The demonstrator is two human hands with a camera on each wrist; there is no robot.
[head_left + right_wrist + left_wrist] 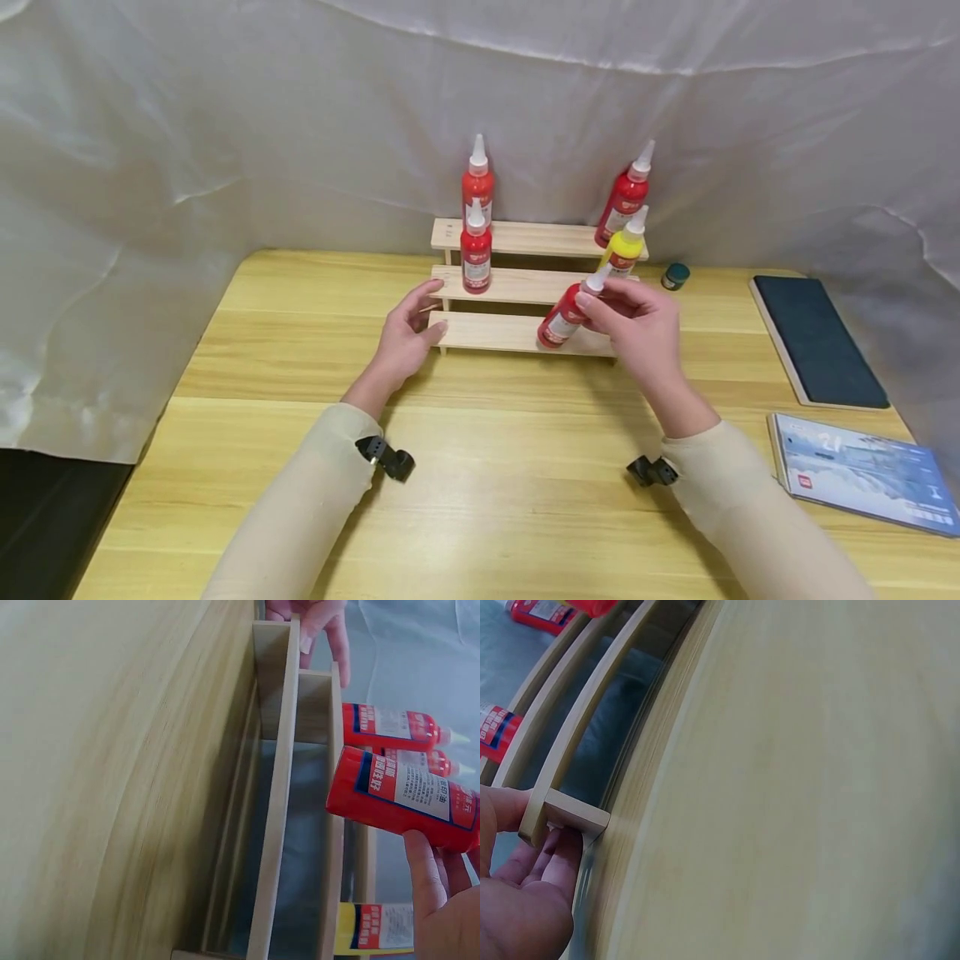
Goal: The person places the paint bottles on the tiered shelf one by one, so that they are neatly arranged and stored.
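Note:
My right hand (647,333) pinches a red squeeze bottle (562,323) with a white pointed cap between thumb and fingers. The bottle leans, its base close over the right part of the lowest step of a three-tier wooden display stand (487,332). At the stand's left end, my left hand (405,337) holds the lowest step, thumb on top and fingers by the leg (577,814). A red bottle (476,262) stands on the middle step at left, with an orange-red one (477,185) behind it on top. At right are a yellow bottle (626,250) and a red bottle (626,200) higher up.
A small dark green jar (676,276) sits right of the stand. Farther right lie a dark green flat board (817,342) and a blue-and-white printed booklet (862,475). Pale grey cloth (337,125) hangs behind the wooden table (510,500).

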